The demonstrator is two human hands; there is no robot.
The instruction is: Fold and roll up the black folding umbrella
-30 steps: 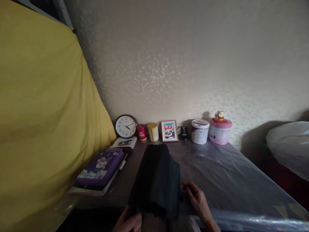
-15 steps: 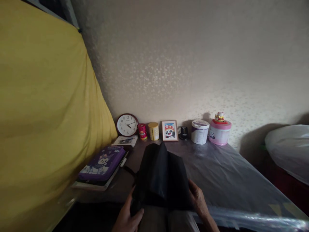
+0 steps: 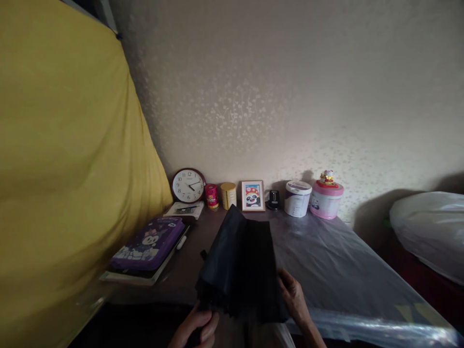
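A black umbrella (image 3: 241, 268) is held above the near edge of the counter (image 3: 326, 261), its far end pointing toward the picture frame (image 3: 253, 195). Its cloth hangs loose in wide, creased flaps, with a faint bluish sheen on the left flap and a deeper black on the right; the lower edge looks ragged. The left hand (image 3: 197, 328) has its fingers curled around the umbrella's lower end. The right hand's (image 3: 294, 295) fingers touch the cloth's right edge; whether they pinch it, I cannot tell.

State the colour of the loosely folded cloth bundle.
The folded cloth bundle looks black, dark bluish at left; best seen in the head view.
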